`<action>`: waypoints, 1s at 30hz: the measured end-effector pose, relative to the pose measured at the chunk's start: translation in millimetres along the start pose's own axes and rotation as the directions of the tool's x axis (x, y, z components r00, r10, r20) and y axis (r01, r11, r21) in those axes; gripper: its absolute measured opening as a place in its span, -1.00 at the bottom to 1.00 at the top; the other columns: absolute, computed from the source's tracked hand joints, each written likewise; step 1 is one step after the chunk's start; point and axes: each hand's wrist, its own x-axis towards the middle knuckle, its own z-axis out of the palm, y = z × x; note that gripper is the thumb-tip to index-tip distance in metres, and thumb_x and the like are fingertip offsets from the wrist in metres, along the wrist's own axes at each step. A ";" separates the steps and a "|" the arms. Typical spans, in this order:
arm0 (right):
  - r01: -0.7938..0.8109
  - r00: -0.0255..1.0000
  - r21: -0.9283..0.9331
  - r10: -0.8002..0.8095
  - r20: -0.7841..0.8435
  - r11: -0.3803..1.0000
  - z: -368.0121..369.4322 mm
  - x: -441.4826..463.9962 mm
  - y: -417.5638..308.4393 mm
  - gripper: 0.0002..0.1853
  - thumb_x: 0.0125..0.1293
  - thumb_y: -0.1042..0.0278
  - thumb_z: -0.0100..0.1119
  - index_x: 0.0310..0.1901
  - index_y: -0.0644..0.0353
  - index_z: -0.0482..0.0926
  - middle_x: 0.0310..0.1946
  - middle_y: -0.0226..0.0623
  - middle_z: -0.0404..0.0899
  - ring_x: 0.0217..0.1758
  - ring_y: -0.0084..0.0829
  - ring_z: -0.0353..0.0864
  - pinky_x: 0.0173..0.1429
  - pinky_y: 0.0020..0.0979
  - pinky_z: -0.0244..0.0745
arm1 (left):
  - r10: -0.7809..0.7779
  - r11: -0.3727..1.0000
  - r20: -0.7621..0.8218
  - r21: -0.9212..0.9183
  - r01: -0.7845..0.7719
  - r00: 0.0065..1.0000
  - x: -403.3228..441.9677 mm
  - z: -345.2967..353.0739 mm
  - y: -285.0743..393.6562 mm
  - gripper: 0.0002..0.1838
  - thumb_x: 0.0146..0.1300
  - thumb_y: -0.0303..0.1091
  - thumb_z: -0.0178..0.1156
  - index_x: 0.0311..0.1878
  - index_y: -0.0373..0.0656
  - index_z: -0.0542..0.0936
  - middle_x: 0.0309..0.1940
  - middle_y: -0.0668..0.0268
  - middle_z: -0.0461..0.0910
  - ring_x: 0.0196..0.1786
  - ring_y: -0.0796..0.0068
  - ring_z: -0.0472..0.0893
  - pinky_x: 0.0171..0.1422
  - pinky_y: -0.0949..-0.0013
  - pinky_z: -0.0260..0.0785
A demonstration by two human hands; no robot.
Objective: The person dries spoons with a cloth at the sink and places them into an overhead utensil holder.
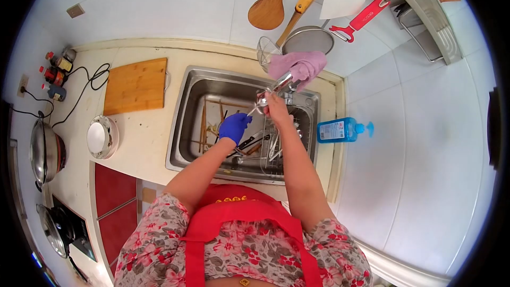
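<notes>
My left hand (235, 127), in a blue glove, is closed around the thin handle of a shiny metal spoon (253, 110) above the sink. Bare, my right hand (276, 108) has its fingers closed at the rounded end of that spoon, just under the tap (282, 82). Its fingers partly hide the spoon's bowl. Below both hands, the steel sink (183, 127) holds several chopsticks (204, 119), knives and other cutlery. A wire basket (272, 166) with more utensils stands in its right part, below my right forearm.
A pink cloth (300, 66) drapes over the tap. Right of the sink lies a blue pump bottle (338, 130). On the left counter are a cutting board (135, 86), stacked bowls (102, 137), sauce bottles (55, 77) and a cable. Utensils, including a strainer (308, 41), hang above the sink.
</notes>
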 end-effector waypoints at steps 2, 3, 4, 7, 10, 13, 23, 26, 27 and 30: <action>0.064 0.995 -0.069 -0.058 0.079 0.996 -4.1 -2.9 -2.8 -0.73 0.30 0.27 -0.14 -0.19 0.25 0.51 -0.61 -0.35 0.51 -0.58 -0.60 0.49 -0.48 -0.59 0.38 | 0.092 0.996 0.149 -0.029 -0.089 0.985 26.2 10.3 -24.4 -0.73 0.15 -0.14 0.08 -0.28 -0.13 0.61 -0.46 0.26 0.59 -0.38 0.45 0.55 -0.23 0.42 0.34; 0.102 0.994 -0.030 -0.101 0.038 0.994 -5.3 -5.0 -5.7 -0.74 0.28 0.32 -0.11 -0.15 0.26 0.50 -0.55 -0.33 0.53 -0.56 -0.59 0.50 -0.46 -0.60 0.39 | 0.093 0.996 0.151 -0.032 -0.089 0.984 32.3 12.5 -21.1 -0.73 0.15 -0.14 0.08 -0.28 -0.13 0.61 -0.46 0.26 0.59 -0.38 0.45 0.55 -0.23 0.42 0.34; 0.142 0.990 0.008 -0.142 -0.003 0.990 -6.4 -6.7 -9.0 -0.75 0.26 0.36 -0.08 -0.10 0.27 0.50 -0.50 -0.32 0.55 -0.54 -0.59 0.51 -0.44 -0.61 0.39 | 0.139 0.990 0.138 0.001 -0.141 0.981 38.9 16.1 -16.4 -0.72 0.16 -0.14 0.07 -0.29 -0.14 0.61 -0.45 0.26 0.60 -0.39 0.46 0.55 -0.24 0.44 0.34; 0.183 0.981 -0.092 -0.188 -0.038 0.979 -10.3 -11.8 -15.8 -0.78 0.22 0.43 -0.02 -0.13 0.29 0.51 -0.43 -0.32 0.56 -0.49 -0.57 0.53 -0.41 -0.59 0.40 | 0.234 0.971 0.115 0.015 -0.238 0.965 49.2 23.2 12.8 -0.71 0.19 -0.13 0.04 -0.30 -0.14 0.61 -0.44 0.27 0.60 -0.40 0.48 0.54 -0.24 0.45 0.34; 0.200 0.968 -0.137 -0.217 -0.128 0.970 -13.2 -14.3 -17.7 -0.79 0.20 0.42 0.02 -0.16 0.26 0.53 -0.47 -0.35 0.55 -0.51 -0.59 0.51 -0.40 -0.58 0.40 | 0.245 0.965 0.085 -0.116 -0.235 0.966 56.4 25.6 32.2 -0.65 0.13 0.00 0.03 -0.28 -0.07 0.59 -0.34 0.16 0.57 -0.28 0.17 0.54 -0.19 0.25 0.33; 0.278 0.935 -0.159 -0.305 -0.179 0.947 -20.1 -17.7 -24.1 -0.82 0.19 0.42 0.04 -0.20 0.25 0.56 -0.52 -0.38 0.53 -0.52 -0.62 0.48 -0.40 -0.57 0.38 | 0.298 0.926 0.161 -0.288 -0.244 0.941 52.7 16.1 33.8 -0.66 0.14 -0.01 0.03 -0.28 -0.07 0.59 -0.35 0.19 0.58 -0.28 0.20 0.55 -0.19 0.26 0.33; 0.278 0.930 -0.014 -0.273 -0.247 0.960 -11.1 -8.9 -16.8 -0.83 0.18 0.44 0.06 -0.22 0.31 0.55 -0.51 -0.37 0.53 -0.50 -0.62 0.48 -0.39 -0.56 0.39 | 0.105 0.979 0.183 0.157 -0.134 0.978 29.8 -17.6 -31.8 -0.77 0.07 -0.15 0.09 -0.28 -0.03 0.60 -0.35 0.29 0.60 -0.25 0.27 0.56 -0.16 0.31 0.35; 0.254 0.938 0.002 -0.246 -0.245 0.967 -8.8 -2.5 -15.8 -0.82 0.17 0.44 0.06 -0.23 0.34 0.53 -0.48 -0.36 0.54 -0.50 -0.62 0.48 -0.38 -0.58 0.40 | 0.120 0.976 0.176 0.161 -0.148 0.977 30.7 -16.2 -31.3 -0.76 0.07 -0.14 0.10 -0.28 -0.03 0.60 -0.37 0.28 0.60 -0.27 0.26 0.56 -0.16 0.31 0.36; 0.256 0.940 -0.054 -0.262 -0.218 0.965 -7.6 0.5 -15.7 -0.84 0.17 0.44 0.07 -0.26 0.33 0.53 -0.47 -0.37 0.53 -0.50 -0.62 0.49 -0.39 -0.59 0.41 | 0.108 0.987 0.213 0.096 -0.131 0.971 31.4 -14.5 -31.4 -0.74 0.07 -0.12 0.11 -0.28 -0.04 0.61 -0.38 0.28 0.60 -0.28 0.28 0.56 -0.16 0.32 0.36; 0.247 0.956 -0.041 -0.250 -0.153 0.968 -4.2 -1.4 -16.1 -0.86 0.16 0.44 0.09 -0.29 0.31 0.54 -0.47 -0.38 0.53 -0.50 -0.63 0.49 -0.39 -0.60 0.42 | 0.054 0.988 0.280 0.124 -0.092 0.958 29.2 -12.0 -24.9 -0.73 0.07 -0.11 0.12 -0.28 -0.07 0.60 -0.41 0.27 0.60 -0.30 0.32 0.57 -0.16 0.34 0.36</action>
